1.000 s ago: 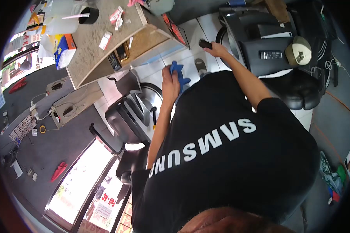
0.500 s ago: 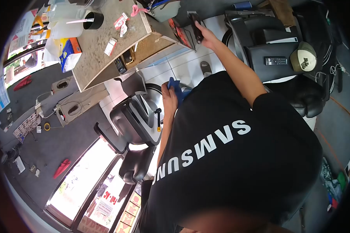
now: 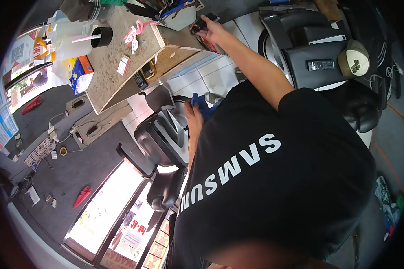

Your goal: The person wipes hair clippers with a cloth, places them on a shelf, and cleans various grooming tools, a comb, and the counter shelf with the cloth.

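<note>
1. Right hand: fingers wrapped around a black clipper, near the pale tub at the counter's corner.
2. Left hand: fingers clamped on a blue cloth.

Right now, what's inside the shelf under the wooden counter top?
Inside the shelf, a black remote and something golden-brown show. The wooden counter top covers the deeper part, so I can't tell what else is there.

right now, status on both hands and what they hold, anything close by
Left hand gripping blue cloth. Right hand holding dark handheld tool. Pale container appears close to the tool.
</note>
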